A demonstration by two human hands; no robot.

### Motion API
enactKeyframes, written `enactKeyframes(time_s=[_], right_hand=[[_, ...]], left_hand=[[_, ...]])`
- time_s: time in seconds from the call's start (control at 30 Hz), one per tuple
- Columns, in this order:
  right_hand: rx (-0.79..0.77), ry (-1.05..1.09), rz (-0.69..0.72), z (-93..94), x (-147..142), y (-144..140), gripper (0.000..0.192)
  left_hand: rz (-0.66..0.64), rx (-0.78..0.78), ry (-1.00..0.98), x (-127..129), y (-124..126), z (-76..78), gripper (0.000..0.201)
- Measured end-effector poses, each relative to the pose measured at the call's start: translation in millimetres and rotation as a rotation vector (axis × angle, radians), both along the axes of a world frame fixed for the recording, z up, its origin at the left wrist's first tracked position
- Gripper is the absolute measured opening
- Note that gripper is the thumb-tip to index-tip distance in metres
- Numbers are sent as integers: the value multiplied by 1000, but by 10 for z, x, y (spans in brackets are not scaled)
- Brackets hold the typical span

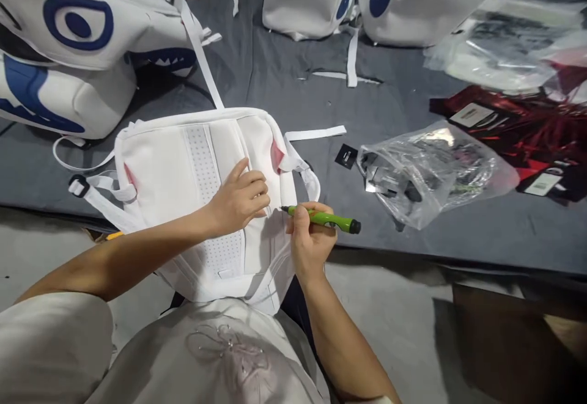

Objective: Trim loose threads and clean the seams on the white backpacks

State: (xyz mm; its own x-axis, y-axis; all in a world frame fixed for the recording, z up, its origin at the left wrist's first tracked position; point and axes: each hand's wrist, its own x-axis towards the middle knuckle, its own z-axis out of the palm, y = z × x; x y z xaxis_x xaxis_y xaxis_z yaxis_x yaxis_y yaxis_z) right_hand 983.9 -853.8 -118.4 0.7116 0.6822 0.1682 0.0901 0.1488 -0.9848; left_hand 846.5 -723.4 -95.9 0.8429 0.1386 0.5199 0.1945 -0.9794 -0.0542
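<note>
- We see the desk (275, 80), covered in grey cloth, carrying everything; its near edge runs just beyond our right grip and under the work.
- Far from both grips, along the back and left, lie white backpacks with blue eye and teeth prints (77, 31).
- The white backpack (183, 165) lies back-panel up, half over the desk edge toward us, directly under our left hand (241, 199). Its long axis runs away from us, and its perforated centre strip runs the same way.
- Our left hand rests on the panel with fingers curled and knuckles down, pressing the fabric flat; it clasps nothing.
- Our right hand (312, 245) sits just right of the left, at the backpack's right edge. Its grip is closed around the green pen (323, 219).
- The pen lies almost level, long axis left to right, dark tip pointing left toward the left hand's fingertips and touching or nearly touching the seam there; we cannot tell which.
- Right of the pen grip, apart from it, lies a clear plastic bag (431, 172) with dark parts inside, and a small black tag (346, 156) beside it.
- Loose white straps (316, 132) trail beyond the grips.
</note>
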Motion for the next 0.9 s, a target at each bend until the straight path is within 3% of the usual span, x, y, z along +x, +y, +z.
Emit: enactKeyframes(time_s=[0.17, 0.47, 0.67, 0.9], right_hand=[[-24, -99, 15, 0, -51, 95, 25], [-84, -449, 6, -47, 0, 127, 16], [-144, -701, 13, 50, 73, 194, 22], [-213, -769, 86, 168, 111, 272, 32]], left_hand=[[-7, 40, -117, 8, -5, -85, 15], [24, 60, -125, 31, -6, -93, 16], [57, -18, -26, 14, -25, -121, 21], [83, -119, 17, 38, -32, -178, 26]])
